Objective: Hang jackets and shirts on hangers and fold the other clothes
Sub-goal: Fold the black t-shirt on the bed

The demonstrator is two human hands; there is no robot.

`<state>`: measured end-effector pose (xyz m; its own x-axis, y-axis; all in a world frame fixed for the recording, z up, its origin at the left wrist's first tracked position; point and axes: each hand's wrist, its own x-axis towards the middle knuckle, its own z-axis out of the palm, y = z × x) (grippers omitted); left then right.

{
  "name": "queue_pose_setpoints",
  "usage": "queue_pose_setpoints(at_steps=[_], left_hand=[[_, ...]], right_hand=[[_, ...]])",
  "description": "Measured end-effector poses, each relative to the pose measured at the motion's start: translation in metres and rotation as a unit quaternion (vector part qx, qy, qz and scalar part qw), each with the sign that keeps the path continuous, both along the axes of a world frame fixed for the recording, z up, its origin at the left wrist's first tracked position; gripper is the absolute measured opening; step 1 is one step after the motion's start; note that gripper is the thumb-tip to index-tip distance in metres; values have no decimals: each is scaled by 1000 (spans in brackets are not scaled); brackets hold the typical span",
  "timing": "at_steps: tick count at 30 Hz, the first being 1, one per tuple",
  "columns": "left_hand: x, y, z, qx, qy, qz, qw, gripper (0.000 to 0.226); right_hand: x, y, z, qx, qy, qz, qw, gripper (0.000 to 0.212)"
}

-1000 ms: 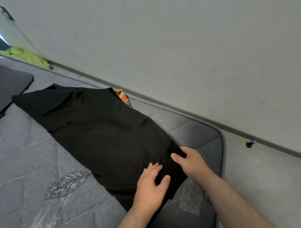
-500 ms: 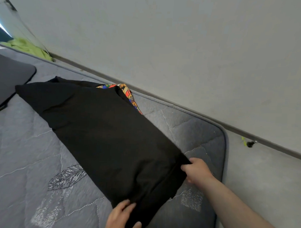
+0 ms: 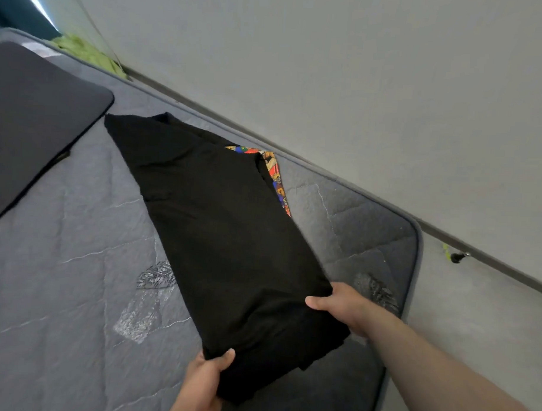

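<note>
A black garment [image 3: 219, 228], folded lengthwise into a long strip, lies diagonally on the grey quilted mattress [image 3: 77, 260]. A bright multicoloured print [image 3: 275, 174] peeks out along its far edge. My left hand [image 3: 203, 384] grips the near lower corner of the garment, thumb on top. My right hand [image 3: 344, 306] holds the other near corner, thumb on top and fingers under the cloth. The near end is lifted a little off the mattress.
A dark flat pillow or pad [image 3: 30, 117] lies at the left. A green cloth [image 3: 87, 53] sits at the mattress's far end by the wall [image 3: 329, 69]. The mattress's right edge [image 3: 416, 241] borders a grey floor with a small black and green object [image 3: 454, 254].
My hands moved from lying flat on the garment to gripping its two near corners. The near end has risen, and more of the coloured print shows along the far edge.
</note>
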<state>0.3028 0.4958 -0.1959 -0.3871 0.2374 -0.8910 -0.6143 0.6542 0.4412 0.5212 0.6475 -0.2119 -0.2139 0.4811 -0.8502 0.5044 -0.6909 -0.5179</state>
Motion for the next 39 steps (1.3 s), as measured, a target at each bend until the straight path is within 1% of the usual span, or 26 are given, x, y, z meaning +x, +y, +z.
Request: queue_pose_setpoints(at_steps=[2,5,6,8,9,11,13,15,17,19,21,22,24,25,26,27,28,30,31,32,33,34,35,36,38,39], left_hand=[[-18,-34,7,-5,-13,0,1000,30],[-47,-82,23,-11,7,3,1000,28],[-56,-95,31,-6,27,-1,1000,33],[-76,-111,50,24,61,-38,997,57],[-85,-118,63,55,71,-59,994,69],[-104,-122,89,115,66,-109,985,73],[-122,-125,109,137,38,-157,977,61],[-131,-131,127,129,23,-181,975,48],[-132,-145,137,112,-17,-168,979,39],[-128,-169,149,78,-56,-152,984,35],[-125,-205,153,34,-97,-190,976,34],[-122,-221,157,16,-114,-210,971,34],[-120,-239,161,-7,-130,-190,973,30],[-123,-243,163,-12,-138,-165,976,27],[-126,-245,165,-14,-157,-128,979,30],[-132,-244,166,2,-188,-84,979,38],[-141,-240,166,26,-215,-43,975,49],[-156,-229,164,82,-228,-9,970,67],[-160,-223,164,104,-216,-36,970,73],[-161,-215,164,125,-190,-82,970,73],[-159,-207,165,135,-151,-125,971,65],[-156,-198,167,131,-95,-156,974,51],[-154,-189,167,125,-31,-177,976,36],[-153,-180,165,114,36,-193,974,24],[-155,-166,157,108,132,-215,962,7],[-155,-161,152,109,158,-231,954,8]], right_hand=[[-8,-47,1,-10,-13,-17,1000,36],[-26,-113,16,-89,20,-86,992,34],[-34,-130,24,-105,30,-111,988,30],[-51,-157,42,-108,61,-175,977,28],[-57,-168,51,-100,81,-205,970,33],[-66,-175,72,-52,120,-229,965,52],[-68,-179,102,21,145,-180,973,68],[-68,-183,129,76,161,-113,977,64],[-66,-191,147,104,163,-77,978,71],[-58,-213,158,111,127,-50,984,81],[-45,-247,161,68,81,-32,994,88],[-38,-262,164,45,69,-23,996,86],[-36,-280,173,30,44,1,999,71],[-37,-282,176,22,33,4,999,58],[-38,-282,178,5,26,-23,999,47],[-42,-280,183,-34,44,-79,995,40],[-45,-276,189,-97,98,-145,980,36],[-47,-261,198,-178,206,-213,938,56],[-48,-254,201,-184,238,-209,931,64],[-50,-247,202,-165,257,-196,932,69],[-54,-241,203,-129,266,-173,939,70],[-60,-234,203,-76,245,-139,957,63],[-68,-227,202,-7,189,-91,978,53],[-74,-220,199,76,104,-41,991,43],[-80,-204,191,212,-49,56,974,32],[-82,-197,187,254,-94,91,958,30]])
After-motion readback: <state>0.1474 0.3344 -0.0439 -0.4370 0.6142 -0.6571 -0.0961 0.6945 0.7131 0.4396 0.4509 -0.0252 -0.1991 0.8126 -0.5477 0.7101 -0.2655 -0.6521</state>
